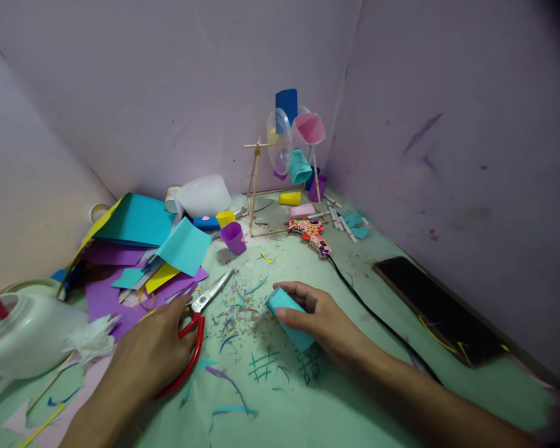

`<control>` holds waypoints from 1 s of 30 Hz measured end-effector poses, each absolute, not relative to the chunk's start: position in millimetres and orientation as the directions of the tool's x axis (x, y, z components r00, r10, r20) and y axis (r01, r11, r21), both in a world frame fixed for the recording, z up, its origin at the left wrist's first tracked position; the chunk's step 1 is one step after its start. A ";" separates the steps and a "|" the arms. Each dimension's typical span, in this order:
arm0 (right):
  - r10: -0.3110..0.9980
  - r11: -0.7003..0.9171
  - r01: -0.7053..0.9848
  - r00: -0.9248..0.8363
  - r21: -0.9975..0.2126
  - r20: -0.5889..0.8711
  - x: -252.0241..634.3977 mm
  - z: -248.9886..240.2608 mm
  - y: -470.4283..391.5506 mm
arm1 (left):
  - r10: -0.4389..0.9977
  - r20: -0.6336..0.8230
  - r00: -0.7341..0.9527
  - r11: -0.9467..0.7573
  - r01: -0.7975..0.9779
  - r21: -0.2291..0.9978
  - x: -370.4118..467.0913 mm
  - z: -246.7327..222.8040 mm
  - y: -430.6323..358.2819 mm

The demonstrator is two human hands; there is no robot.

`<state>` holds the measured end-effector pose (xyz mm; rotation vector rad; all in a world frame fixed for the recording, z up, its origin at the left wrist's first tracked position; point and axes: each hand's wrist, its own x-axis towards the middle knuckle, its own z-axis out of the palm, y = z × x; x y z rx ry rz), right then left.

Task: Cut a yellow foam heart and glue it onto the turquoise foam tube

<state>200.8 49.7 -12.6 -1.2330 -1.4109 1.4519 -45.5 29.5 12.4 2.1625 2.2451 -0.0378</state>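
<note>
Looking down on a pale green bench (pixel 354 404) around red-handled scissors (pixel 198 305). Seeing a heap of coloured paper (pixel 135 218) left of the scissors, a white jug-like vessel (pixel 32 330) farther left of them, and a clear-disc wheel (pixel 279 152) with paper cups (pixel 309 129) well beyond them to the right. Noticing a dark phone (pixel 441 311) well right of the scissors. Resting the left hand (pixel 152 348) at the scissors' handles with curled fingers; unable to tell whether gripping or only touching. Finding a patterned glue gun (pixel 310 231) beyond the scissors, to the right. Grasping, right of the scissors, a folded turquoise paper piece (pixel 299 337) between thumb and fingers of the right hand (pixel 329 320). Spotting a purple cup (pixel 233 238) just past the blade tips, and thin paper scraps (pixel 220 374) beside the scissors.
</note>
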 end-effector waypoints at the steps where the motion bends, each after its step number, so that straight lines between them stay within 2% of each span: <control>1: 0.970 -0.029 0.191 -0.231 -0.981 -0.074 200.6 -13.0 48.5 | 0.999 -0.015 -0.029 0.028 0.999 -0.015 -47.4 12.3 29.6; 3: 0.975 0.153 0.355 -0.206 -0.922 0.082 200.0 -15.2 45.0 | 0.996 0.080 -0.037 0.037 0.999 0.007 -48.2 12.5 28.6; 4: 0.964 0.240 0.409 -0.210 -0.880 0.165 199.7 -16.8 43.0 | 0.988 0.145 -0.057 0.046 0.996 0.078 -46.6 12.8 27.3; 6: 0.920 0.389 0.452 -0.244 -0.803 0.308 199.3 -19.9 39.4 | 0.966 0.230 -0.116 0.033 0.941 0.338 -38.7 13.1 23.5; 7: 0.891 0.453 0.456 -0.269 -0.766 0.366 199.2 -21.1 37.9 | 0.965 0.225 -0.135 0.011 0.878 0.479 -32.7 13.2 21.2; 9: 0.836 0.549 0.459 -0.305 -0.698 0.457 198.8 -22.4 35.9 | 0.985 0.132 -0.108 -0.015 0.715 0.699 -18.2 13.1 16.7; 13: 0.758 0.650 0.481 -0.369 -0.588 0.538 196.5 -20.4 32.6 | 0.990 -0.140 0.019 0.125 0.342 0.931 9.2 12.0 13.5; 16: 0.723 0.689 0.500 -0.423 -0.526 0.546 193.5 -17.9 29.0 | 0.962 -0.256 0.098 0.245 0.115 0.963 19.5 8.9 16.6; 20: 0.692 0.721 0.480 -0.455 -0.500 0.561 189.3 -17.6 24.6 | 0.952 -0.293 0.093 0.291 0.026 0.956 22.5 3.1 19.4; 23: 0.737 0.675 0.504 -0.433 -0.538 0.519 186.4 -17.2 22.0 | 0.942 -0.283 0.179 0.292 -0.029 0.956 22.7 -0.2 18.8; 27: 0.847 0.522 0.519 -0.409 -0.676 0.340 186.4 -8.5 21.2 | 0.931 -0.270 0.246 0.296 -0.075 0.952 22.7 -4.3 19.9; 29: 0.891 0.361 0.408 -0.416 -0.839 0.182 190.6 -1.4 24.6 | 0.925 -0.291 0.245 0.323 -0.104 0.941 21.7 -6.0 21.7; 30: 0.906 0.230 0.309 -0.415 -0.923 0.087 193.8 1.8 27.6 | 0.920 -0.302 0.249 0.343 -0.139 0.929 21.0 -6.4 22.5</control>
